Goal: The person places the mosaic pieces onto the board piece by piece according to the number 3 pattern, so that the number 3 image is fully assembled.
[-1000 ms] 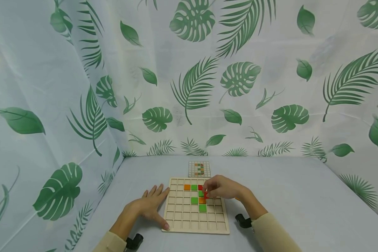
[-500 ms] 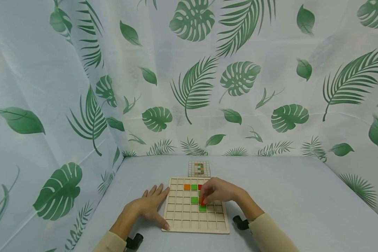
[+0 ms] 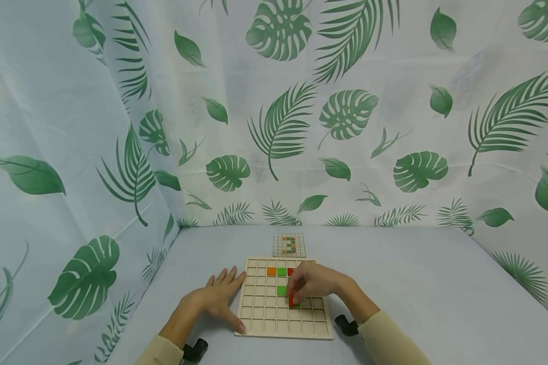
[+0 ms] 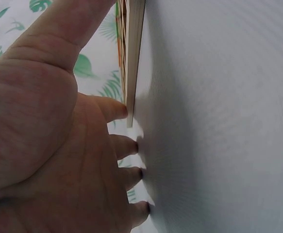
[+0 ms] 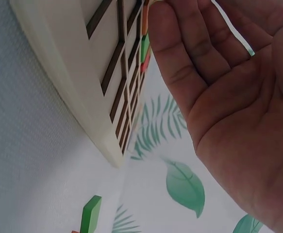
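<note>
A wooden grid board lies on the table in the head view. My right hand is over its middle, thumb and fingers pinching a red tile that stands tilted, close over the column of set tiles. Just under it a green tile peeks out. Other tiles sit in the cells: orange, green and red in an upper row, and a green tile farther down. My right hand hides part of the column. Spread flat, my left hand rests along the board's left edge, thumb at the near corner.
Behind the board lies a small card printed with a grid of coloured squares. A loose green tile is on the table past the board in the right wrist view. Leaf-patterned cloth hangs behind and at the sides.
My right hand has brought the red tile down the board, toward me and slightly left, from beside the upper tiles to the lower green tile. My left hand has stayed put.
</note>
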`<action>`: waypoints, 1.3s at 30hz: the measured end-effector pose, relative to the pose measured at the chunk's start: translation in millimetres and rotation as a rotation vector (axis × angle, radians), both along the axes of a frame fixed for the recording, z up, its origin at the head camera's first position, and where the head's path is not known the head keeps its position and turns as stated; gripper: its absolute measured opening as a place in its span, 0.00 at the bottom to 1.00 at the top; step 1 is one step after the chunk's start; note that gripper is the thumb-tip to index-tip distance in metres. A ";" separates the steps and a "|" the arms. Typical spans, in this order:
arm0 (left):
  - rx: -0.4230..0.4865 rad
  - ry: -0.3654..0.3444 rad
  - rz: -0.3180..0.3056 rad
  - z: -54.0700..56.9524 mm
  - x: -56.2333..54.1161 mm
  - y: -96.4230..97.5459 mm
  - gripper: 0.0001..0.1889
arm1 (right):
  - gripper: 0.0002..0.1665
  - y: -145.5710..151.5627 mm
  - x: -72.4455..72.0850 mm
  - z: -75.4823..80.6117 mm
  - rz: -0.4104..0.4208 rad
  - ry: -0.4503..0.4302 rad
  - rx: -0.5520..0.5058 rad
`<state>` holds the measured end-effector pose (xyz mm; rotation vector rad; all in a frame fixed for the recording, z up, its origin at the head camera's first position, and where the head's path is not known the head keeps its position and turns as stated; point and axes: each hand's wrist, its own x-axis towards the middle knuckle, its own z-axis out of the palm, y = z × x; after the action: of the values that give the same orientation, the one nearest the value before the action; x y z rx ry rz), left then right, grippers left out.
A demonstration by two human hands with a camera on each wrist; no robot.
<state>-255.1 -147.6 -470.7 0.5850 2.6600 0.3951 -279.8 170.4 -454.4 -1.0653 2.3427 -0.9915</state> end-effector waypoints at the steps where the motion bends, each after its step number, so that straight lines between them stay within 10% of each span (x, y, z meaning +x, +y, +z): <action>1: -0.001 0.001 0.001 -0.1 0.0 0.1 0.74 | 0.07 -0.6 0.4 0.0 0.008 -0.006 0.002; 39: 0.006 0.024 -0.018 -2.4 0.7 -1.4 0.74 | 0.10 -9.3 12.4 3.5 -0.016 -0.074 0.137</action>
<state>-254.4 -149.0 -473.2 0.6186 2.6751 0.3932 -267.4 161.1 -450.9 -0.9427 2.3252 -0.8478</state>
